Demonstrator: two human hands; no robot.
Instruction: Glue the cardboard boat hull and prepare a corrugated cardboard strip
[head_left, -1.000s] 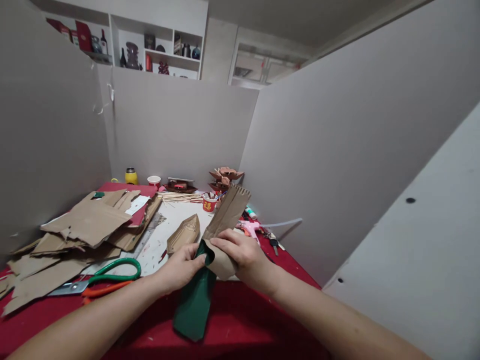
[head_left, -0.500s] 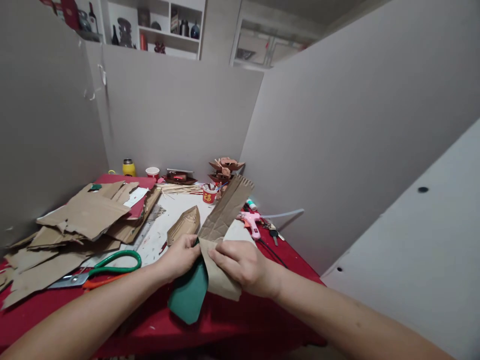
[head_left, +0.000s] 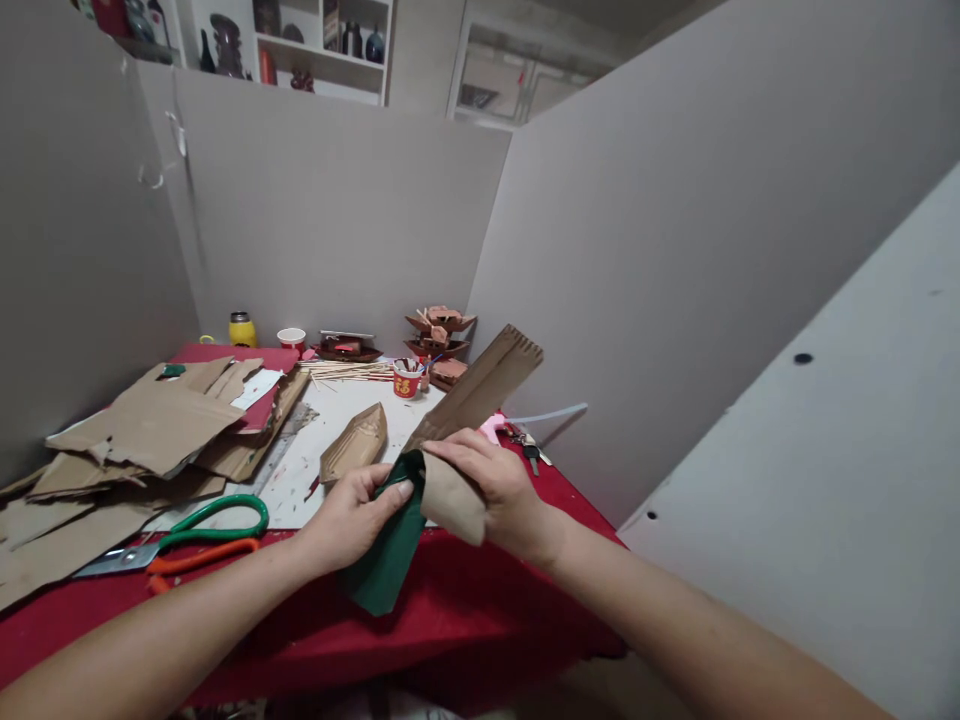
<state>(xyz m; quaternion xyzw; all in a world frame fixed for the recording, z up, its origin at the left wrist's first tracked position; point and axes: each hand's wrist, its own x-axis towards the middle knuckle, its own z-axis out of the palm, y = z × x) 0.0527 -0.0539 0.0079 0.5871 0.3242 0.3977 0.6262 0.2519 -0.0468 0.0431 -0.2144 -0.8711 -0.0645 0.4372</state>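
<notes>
A strip of brown cardboard (head_left: pixel 480 385) slants up and away from my hands, its far end ragged with corrugations showing. Toward me its lower part is a green sheet (head_left: pixel 386 565), with a curled brown paper flap (head_left: pixel 454 500) pulled away from it. My left hand (head_left: pixel 352 520) pinches the green sheet near the fold, thumb on top. With its fingers over the curl, my right hand (head_left: pixel 502 490) grips the brown flap. Just beyond my left hand, a small cardboard boat hull (head_left: pixel 356 445) rests on the white board (head_left: pixel 292 490).
Left are green-and-orange-handled scissors (head_left: pixel 214 520) and piled cardboard pieces (head_left: pixel 157 420). Behind stand a red paper cup (head_left: pixel 406 380), thin sticks (head_left: pixel 349 370), stacked model boats (head_left: pixel 441 330) and a yellow jar (head_left: pixel 241 330). A pink glue gun (head_left: pixel 493 427) and keys (head_left: pixel 531 455) lie right.
My right hand has moved up, and the brown flap is now more curled. My left thumb now lies over the green sheet. The strip's far end has swung to the right.
</notes>
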